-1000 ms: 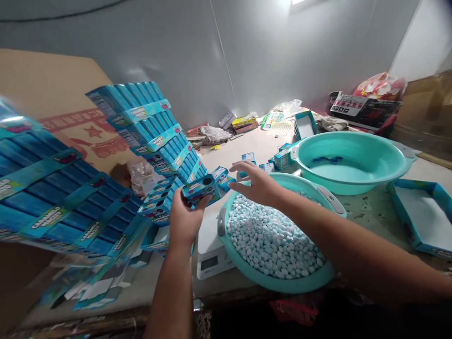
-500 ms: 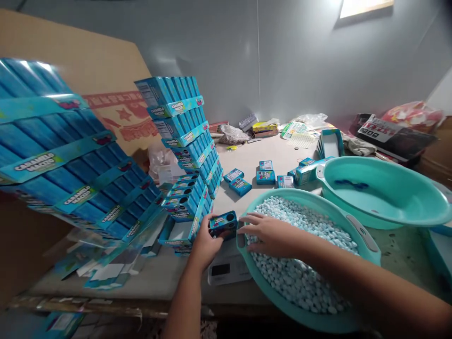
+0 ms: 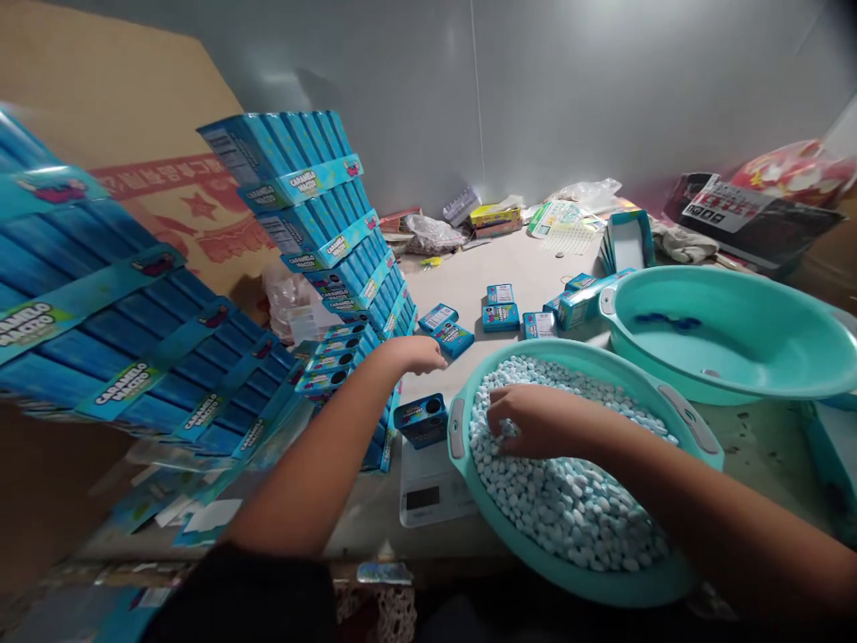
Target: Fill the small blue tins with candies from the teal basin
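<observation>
My left hand [image 3: 416,354] is stretched out beside two small blue candy boxes [image 3: 453,340] lying on the table. Its fingers look curled together, and I see nothing in them. Below it a blue candy box [image 3: 420,420] stands on the kitchen scale [image 3: 423,500], close to the basin's handle, touched by neither hand. My right hand [image 3: 536,420] is over the small pale-blue candies [image 3: 576,509] heaped in a turquoise basin [image 3: 522,576]. Its fingers are bent, with a gap between thumb and fingers.
Leaning stacks of filled blue display trays [image 3: 321,214] rise at the left. Several more small boxes [image 3: 501,317] lie behind the basin. A second turquoise basin [image 3: 736,348] at the right holds a dark blue object. Bags and papers [image 3: 566,223] line the wall.
My left hand has let go of the candy box, which now stands on the scale, and moved up toward the loose boxes. My right hand has shifted slightly right, away from the basin's handle.
</observation>
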A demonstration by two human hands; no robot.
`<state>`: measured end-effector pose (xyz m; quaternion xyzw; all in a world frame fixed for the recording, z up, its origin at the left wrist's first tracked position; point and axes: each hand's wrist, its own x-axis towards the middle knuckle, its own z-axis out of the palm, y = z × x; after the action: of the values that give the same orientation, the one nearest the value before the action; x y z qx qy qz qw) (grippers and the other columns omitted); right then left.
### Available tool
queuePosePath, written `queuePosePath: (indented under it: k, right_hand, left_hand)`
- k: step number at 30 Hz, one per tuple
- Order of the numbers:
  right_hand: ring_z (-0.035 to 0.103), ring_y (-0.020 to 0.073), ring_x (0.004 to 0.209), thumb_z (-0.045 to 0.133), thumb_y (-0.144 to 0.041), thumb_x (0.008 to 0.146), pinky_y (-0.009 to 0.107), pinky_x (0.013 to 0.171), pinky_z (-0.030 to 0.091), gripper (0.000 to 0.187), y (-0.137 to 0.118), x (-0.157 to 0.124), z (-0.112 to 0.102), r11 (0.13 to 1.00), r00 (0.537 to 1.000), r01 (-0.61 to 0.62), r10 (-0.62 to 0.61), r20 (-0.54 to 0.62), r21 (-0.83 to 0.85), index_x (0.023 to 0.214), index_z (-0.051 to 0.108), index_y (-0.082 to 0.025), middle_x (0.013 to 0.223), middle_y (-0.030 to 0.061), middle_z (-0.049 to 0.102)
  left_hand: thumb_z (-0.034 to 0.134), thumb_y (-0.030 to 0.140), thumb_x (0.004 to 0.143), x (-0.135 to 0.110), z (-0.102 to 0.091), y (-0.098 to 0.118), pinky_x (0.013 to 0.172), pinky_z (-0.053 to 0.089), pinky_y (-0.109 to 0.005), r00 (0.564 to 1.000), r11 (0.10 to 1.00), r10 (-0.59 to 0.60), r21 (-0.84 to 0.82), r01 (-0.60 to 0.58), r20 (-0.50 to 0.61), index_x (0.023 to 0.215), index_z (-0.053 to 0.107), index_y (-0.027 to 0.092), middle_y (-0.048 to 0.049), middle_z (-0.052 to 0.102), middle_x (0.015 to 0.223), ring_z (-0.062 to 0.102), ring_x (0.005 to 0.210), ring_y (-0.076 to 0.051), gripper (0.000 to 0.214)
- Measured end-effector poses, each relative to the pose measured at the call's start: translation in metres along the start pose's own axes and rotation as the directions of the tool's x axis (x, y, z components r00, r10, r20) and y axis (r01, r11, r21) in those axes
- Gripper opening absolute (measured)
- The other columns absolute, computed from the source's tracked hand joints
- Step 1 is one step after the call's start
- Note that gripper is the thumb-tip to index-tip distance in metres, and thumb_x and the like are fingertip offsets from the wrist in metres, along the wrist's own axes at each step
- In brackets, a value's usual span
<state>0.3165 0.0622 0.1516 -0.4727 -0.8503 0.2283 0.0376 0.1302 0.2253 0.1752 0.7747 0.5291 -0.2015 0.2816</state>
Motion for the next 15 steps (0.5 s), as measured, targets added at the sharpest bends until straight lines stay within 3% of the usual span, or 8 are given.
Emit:
queuePosePath:
  k: [3, 6, 9, 15]
  right_hand:
    - [0.063, 0.0211, 0.085, 0.065, -0.025, 0.076, 0.030, 0.069, 0.042, 0.020, 0.003, -0.002, -0.004, 1.000, 1.000, -0.023, 0.023, 0.004, 0.004, 0.093, 0.075, -0.021, 0.101, 0.0054, 0.069]
    - [0.064, 0.0212, 0.087, 0.064, -0.025, 0.077, 0.030, 0.071, 0.043, 0.024, 0.006, -0.003, -0.006, 1.000, 1.000, 0.010, -0.010, 0.012, 0.005, 0.097, 0.075, -0.020, 0.102, 0.0058, 0.071]
    - [0.065, 0.0213, 0.087, 0.064, -0.026, 0.077, 0.029, 0.071, 0.043, 0.026, 0.009, -0.003, -0.007, 1.000, 0.999, 0.022, -0.022, 0.030, 0.004, 0.099, 0.076, -0.020, 0.105, 0.0057, 0.072]
    - [0.065, 0.0214, 0.086, 0.063, -0.025, 0.078, 0.028, 0.065, 0.042, 0.025, 0.008, -0.005, -0.011, 0.999, 0.997, 0.047, -0.046, 0.064, -0.023, 0.098, 0.077, -0.020, 0.105, 0.0067, 0.073]
  left_hand:
    - [0.065, 0.036, 0.089, 0.040, 0.003, 0.005, 0.081, 0.056, -0.039, 0.951, 0.991, -0.103, 0.112, 0.073, 0.290, 0.106, 0.066, 0.012, -0.0086, 0.069, 0.103, 0.067, 0.091, -0.020, 0.029]
    - [0.061, 0.036, 0.093, 0.059, 0.020, -0.003, 0.084, 0.057, -0.040, 0.889, 0.981, -0.136, 0.183, 0.060, 0.438, 0.117, 0.061, 0.015, -0.0084, 0.065, 0.114, 0.065, 0.097, -0.019, 0.032]
    - [0.061, 0.035, 0.093, 0.064, 0.036, -0.011, 0.085, 0.057, -0.041, 0.878, 0.975, -0.103, 0.223, -0.004, 0.467, 0.120, 0.060, 0.015, -0.0092, 0.063, 0.118, 0.064, 0.101, -0.021, 0.034]
    - [0.061, 0.037, 0.093, 0.059, 0.042, -0.020, 0.083, 0.057, -0.039, 0.930, 0.964, -0.015, 0.252, -0.084, 0.367, 0.114, 0.062, 0.014, -0.0076, 0.065, 0.112, 0.065, 0.096, -0.019, 0.032]
